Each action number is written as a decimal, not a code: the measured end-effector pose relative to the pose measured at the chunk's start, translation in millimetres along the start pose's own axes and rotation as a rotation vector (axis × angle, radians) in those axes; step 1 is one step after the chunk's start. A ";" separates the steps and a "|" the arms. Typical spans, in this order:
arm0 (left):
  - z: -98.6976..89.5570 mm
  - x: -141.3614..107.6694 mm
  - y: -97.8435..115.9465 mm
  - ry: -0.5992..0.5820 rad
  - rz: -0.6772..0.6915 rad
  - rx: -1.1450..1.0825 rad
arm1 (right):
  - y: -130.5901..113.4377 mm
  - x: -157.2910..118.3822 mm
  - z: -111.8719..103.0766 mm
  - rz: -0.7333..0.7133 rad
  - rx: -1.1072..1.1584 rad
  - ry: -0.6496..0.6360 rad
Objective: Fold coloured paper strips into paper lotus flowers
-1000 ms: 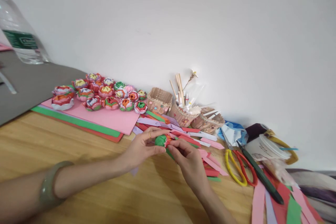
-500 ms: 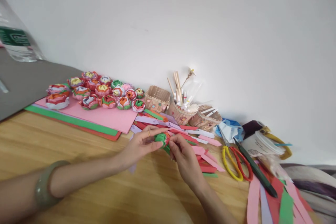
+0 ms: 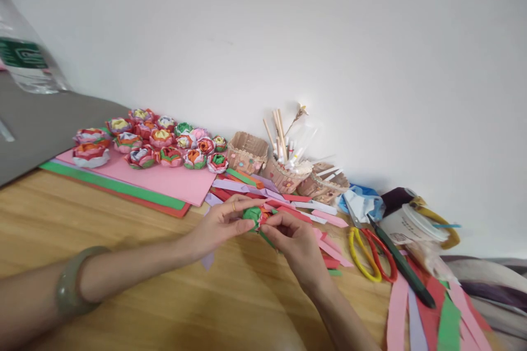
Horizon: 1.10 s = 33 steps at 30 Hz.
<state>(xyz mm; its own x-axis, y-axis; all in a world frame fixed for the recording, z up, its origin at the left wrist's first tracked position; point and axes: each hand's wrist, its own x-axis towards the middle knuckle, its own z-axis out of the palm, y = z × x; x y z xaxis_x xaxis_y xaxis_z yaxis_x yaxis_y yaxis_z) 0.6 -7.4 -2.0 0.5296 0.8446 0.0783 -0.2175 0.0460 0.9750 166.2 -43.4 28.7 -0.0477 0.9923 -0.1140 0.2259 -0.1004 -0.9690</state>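
Observation:
A small green, red and orange paper flower [image 3: 252,215] is held above the front of the strip pile. My left hand [image 3: 224,225], with a ring on one finger, pinches its green side between thumb and fingers. On the right side of the flower, my right hand [image 3: 291,236] grips the red and orange folds with thumb and fingertips, which partly hide them. Beneath and behind the hands lie folded paper strips [image 3: 325,205] in pink, red, white, purple and green.
Finished-looking paper flowers [image 3: 162,137] stand on pink sheets [image 3: 181,186] at the left. Three woven baskets [image 3: 247,156] line the wall, one holding sticks. Scissors [image 3: 373,252], a dark green pen-shaped tool [image 3: 405,269], a white tub [image 3: 411,225] and loose strips [image 3: 448,323] lie right.
My right hand has shifted slightly, its fingers now bent further over the flower's right side. My left hand keeps nearly the same pinch.

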 end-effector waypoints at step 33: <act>-0.4 0.9 0.1 -0.025 -0.018 -0.062 | 2.2 1.2 -0.2 -0.017 -0.023 0.000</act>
<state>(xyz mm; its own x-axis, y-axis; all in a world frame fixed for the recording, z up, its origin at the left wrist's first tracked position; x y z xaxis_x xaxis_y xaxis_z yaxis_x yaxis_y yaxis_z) 0.7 -6.4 -1.9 0.5537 0.8300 0.0668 -0.2576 0.0945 0.9616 166.9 -42.4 26.5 -0.0522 0.9939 -0.0974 0.2471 -0.0816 -0.9656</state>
